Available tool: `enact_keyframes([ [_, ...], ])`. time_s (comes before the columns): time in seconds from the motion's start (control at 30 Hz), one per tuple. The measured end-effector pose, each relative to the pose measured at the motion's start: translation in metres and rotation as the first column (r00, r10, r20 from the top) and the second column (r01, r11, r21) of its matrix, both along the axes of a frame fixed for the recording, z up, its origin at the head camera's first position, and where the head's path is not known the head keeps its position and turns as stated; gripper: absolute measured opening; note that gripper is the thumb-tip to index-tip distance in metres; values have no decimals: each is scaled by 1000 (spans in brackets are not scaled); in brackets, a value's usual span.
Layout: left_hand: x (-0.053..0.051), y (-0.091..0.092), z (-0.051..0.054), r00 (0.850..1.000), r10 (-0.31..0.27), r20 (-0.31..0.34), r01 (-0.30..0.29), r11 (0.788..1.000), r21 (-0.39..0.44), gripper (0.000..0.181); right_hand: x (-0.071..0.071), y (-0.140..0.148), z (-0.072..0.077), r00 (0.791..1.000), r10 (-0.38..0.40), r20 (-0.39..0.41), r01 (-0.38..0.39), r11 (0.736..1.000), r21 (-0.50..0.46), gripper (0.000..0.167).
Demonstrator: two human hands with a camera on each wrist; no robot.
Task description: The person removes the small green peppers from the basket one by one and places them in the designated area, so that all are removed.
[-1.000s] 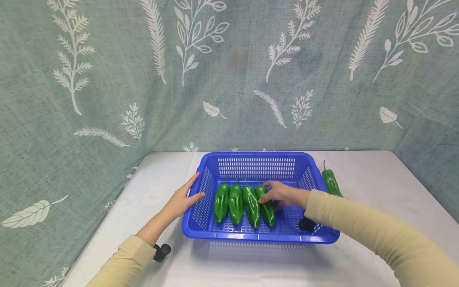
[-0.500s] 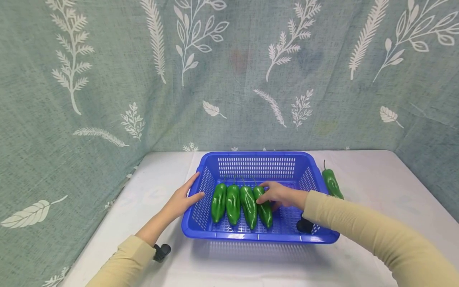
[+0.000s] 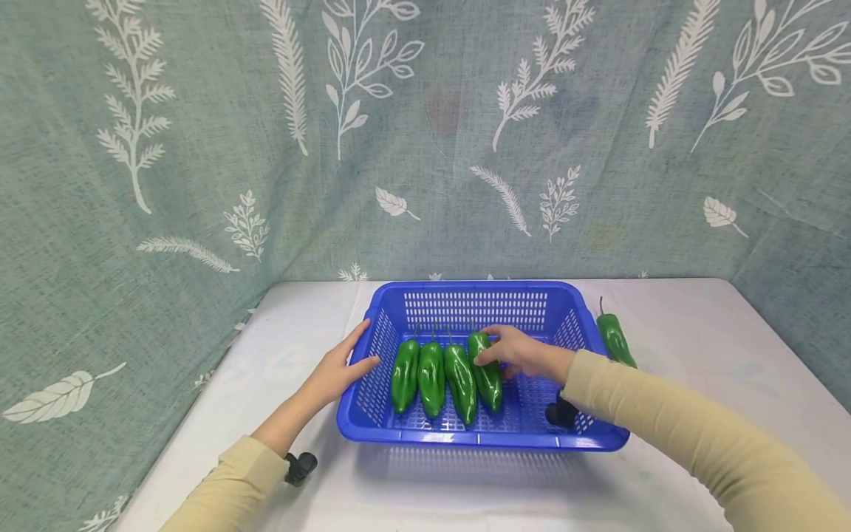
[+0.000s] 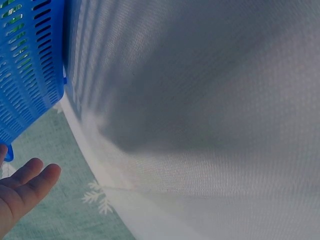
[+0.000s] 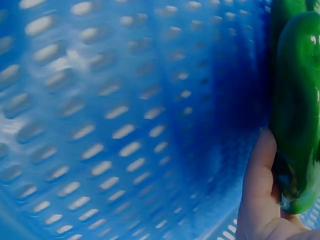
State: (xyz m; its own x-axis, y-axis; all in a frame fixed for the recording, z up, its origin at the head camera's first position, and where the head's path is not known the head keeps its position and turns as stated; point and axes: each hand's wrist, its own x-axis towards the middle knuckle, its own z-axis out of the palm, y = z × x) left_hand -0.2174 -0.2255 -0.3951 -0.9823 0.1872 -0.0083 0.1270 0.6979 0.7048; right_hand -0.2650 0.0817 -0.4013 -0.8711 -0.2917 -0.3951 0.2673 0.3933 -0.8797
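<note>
Inside the blue plastic basket (image 3: 479, 441), several long glossy green peppers lie side by side, stems toward the back. My right hand (image 3: 518, 351) reaches in and holds the rightmost green pepper (image 3: 490, 390) near its stem end, thumb on one side. From the right wrist, that same pepper (image 5: 299, 95) shows at the right edge beside my fingers (image 5: 260, 185). At the basket's left rim rests my left hand (image 3: 335, 373), its fingers extended along the edge and the thumb over the rim. The left wrist view shows those fingers (image 4: 37, 182) fairly straight near the basket wall.
Outside the basket, on its right, another green pepper (image 3: 614, 340) lies on the white tablecloth (image 3: 691, 347), partly hidden by the right sleeve (image 3: 665, 403). A green leaf-patterned cloth (image 3: 439, 207) hangs behind and at both sides.
The row of peppers has shifted slightly left. Most recently my right hand has moved the rightmost pepper a little toward the back of the basket. My left hand has stayed put.
</note>
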Motion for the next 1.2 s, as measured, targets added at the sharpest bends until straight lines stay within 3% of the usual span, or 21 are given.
enact_keyframes([
  [0.53,-1,0,-1,1000,0,4,0,1000,17,70,-6,8,21,1000,-3,-14,2,992,-125,74],
  [0.8,-1,0,-2,1000,-2,-1,2,1000,17,69,-9,19,34,1000,-10,-24,4,974,-227,73],
  [1.2,0,0,-2,1000,0,1,0,1000,17,70,-10,44,57,999,1,-54,-17,955,-296,71],
])
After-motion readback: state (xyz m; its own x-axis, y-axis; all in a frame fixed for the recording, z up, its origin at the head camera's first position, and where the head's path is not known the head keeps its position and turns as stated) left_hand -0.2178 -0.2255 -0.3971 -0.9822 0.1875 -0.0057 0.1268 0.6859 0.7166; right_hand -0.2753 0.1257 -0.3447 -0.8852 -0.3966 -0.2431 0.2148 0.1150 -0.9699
